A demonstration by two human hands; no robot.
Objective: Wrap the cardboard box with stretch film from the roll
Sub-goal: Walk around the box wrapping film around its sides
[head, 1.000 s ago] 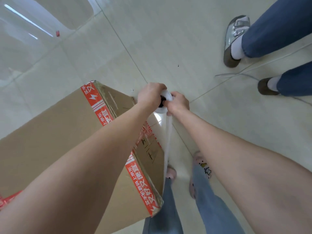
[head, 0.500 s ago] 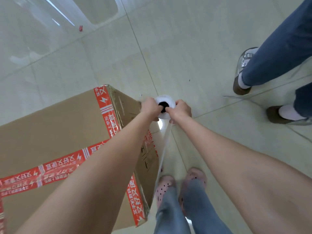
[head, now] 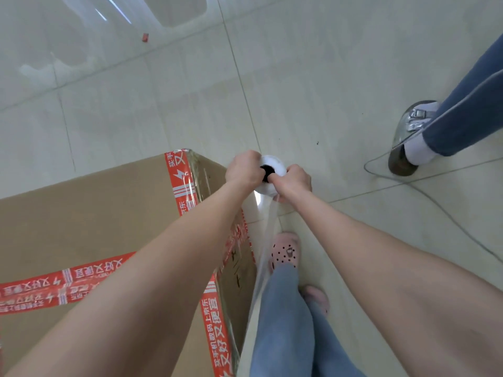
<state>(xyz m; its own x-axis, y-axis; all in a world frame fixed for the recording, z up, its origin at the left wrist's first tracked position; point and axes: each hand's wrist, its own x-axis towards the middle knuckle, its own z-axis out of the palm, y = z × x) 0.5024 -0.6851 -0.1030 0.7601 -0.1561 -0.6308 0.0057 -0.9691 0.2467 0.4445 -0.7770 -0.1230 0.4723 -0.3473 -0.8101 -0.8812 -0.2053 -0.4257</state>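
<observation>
A large brown cardboard box (head: 89,221) with red printed tape stands on the floor at the left. Just past its far right corner I hold a white roll of stretch film (head: 276,165) upright, its dark core facing me. My left hand (head: 243,170) grips the roll's left side and my right hand (head: 295,179) grips its right side. A clear sheet of film (head: 265,248) runs from the roll back along the box's right face toward me.
My own legs in blue jeans and pink clogs (head: 285,253) stand right of the box. Another person's leg and grey shoe (head: 411,131) are at the far right, with a thin cable (head: 435,202) lying across the tiled floor. A small red scrap (head: 145,37) lies far off.
I have stepped forward along the box's right side, so more of its taped top shows. Both hands keep their hold on the roll and the film sheet has lengthened behind it.
</observation>
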